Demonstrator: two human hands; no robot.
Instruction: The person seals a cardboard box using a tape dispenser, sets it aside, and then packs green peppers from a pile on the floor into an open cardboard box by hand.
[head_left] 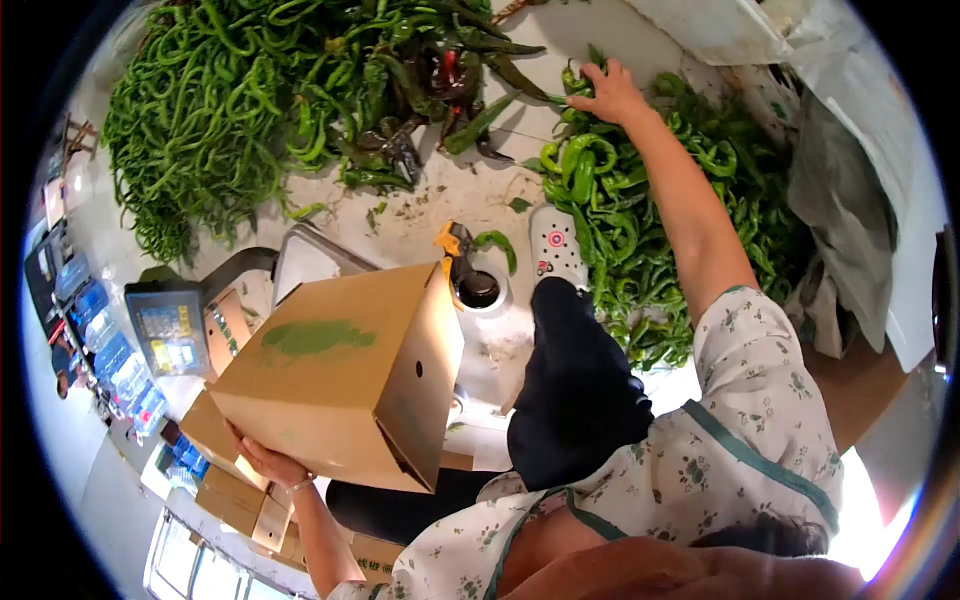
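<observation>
A cardboard box with a green smudge on its side is held up by my left hand, whose fingers press round its lower left edge. My right hand reaches out over the top of a pile of green peppers, fingers spread, with nothing visible in it. Just left of that hand lie a few long dark green peppers. My foot in a white clog stands beside the pepper pile.
Long thin peppers heap at the upper left. Between box and clog are a white round container and a single pepper. More cardboard boxes and blue water bottles are at left; grey sheeting hangs at right.
</observation>
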